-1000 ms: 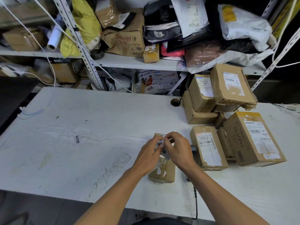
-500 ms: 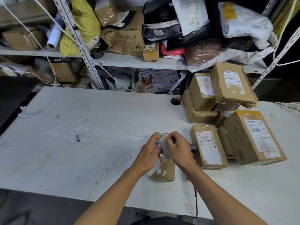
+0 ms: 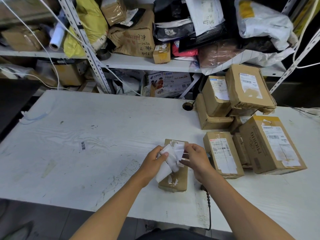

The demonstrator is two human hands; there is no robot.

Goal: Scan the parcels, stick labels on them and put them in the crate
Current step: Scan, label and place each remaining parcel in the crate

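Observation:
A small brown cardboard parcel (image 3: 174, 181) lies on the white table (image 3: 86, 135) in front of me. Above it I hold a white label (image 3: 171, 156) that curls and hangs down over the parcel. My left hand (image 3: 154, 160) pinches its left part with thumb on top. My right hand (image 3: 194, 158) pinches its right edge. More taped cardboard parcels with shipping labels are stacked to the right: a flat one (image 3: 223, 153) just beside my right hand, a larger printed box (image 3: 270, 144) further right. A black coiled scanner cable (image 3: 208, 205) runs down under my right forearm.
Stacked parcels (image 3: 239, 94) fill the table's back right. Metal shelving (image 3: 138, 63) behind holds boxes, bags and mailers. A cable hole (image 3: 187, 106) sits at the table's back edge. A small sticker (image 3: 83, 146) lies on the table's left half.
The label has come away from the parcel and opened out wider between my hands. My hands have drawn slightly apart.

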